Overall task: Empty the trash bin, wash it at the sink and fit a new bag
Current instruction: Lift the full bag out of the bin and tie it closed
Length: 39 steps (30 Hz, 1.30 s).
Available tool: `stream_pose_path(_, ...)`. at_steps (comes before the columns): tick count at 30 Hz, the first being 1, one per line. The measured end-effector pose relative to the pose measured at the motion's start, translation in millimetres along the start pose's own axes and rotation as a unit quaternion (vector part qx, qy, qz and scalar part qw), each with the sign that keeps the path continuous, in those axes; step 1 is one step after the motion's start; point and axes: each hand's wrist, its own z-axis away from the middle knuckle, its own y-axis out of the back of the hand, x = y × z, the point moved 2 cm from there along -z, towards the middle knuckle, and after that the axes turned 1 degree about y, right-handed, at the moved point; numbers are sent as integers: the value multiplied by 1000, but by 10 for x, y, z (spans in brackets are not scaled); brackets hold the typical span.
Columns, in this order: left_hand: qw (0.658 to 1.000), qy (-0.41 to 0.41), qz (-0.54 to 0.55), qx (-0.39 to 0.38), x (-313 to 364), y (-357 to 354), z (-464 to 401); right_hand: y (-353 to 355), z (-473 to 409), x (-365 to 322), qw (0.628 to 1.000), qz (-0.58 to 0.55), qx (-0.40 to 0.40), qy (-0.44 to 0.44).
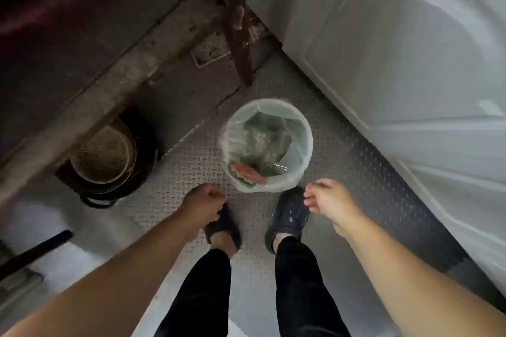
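The small round trash bin [301, 156], lined with a clear plastic bag [297, 128] folded over its rim, stood on a grey diamond-plate metal floor [356, 161] just ahead of the person's dark perforated clogs [289, 213]. Inside the bag lay crumpled clear plastic and a pink-and-green watermelon rind [247, 172] against the near wall. A white panelled door [410, 63] rose to the right, a rusty metal post [235, 22] stood behind the bin, and a raised concrete ledge [82, 107] ran along the left, with a round woven basket [104, 153] tucked under it. The left hand [202, 202] hung near the bin with fingers curled in, holding nothing; the right hand [328, 202] hovered near the rim, fingers loosely bent and empty.
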Motion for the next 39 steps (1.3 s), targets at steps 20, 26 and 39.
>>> stream_pose_path(20, 896, 84, 413, -141, -280, -724, -1143, -71, -1975, -769, 983, -149, -101, 33)
stream_pose_path(26, 893, 88, 421, -135, -369, -735, -1100, 58, -2002, -379, 978, -194, -74, -3)
stream_pose_path(39, 895, 136, 420, -54, -315, -776, -810, 137, -1706, -12, 986, -166, -25, 0)
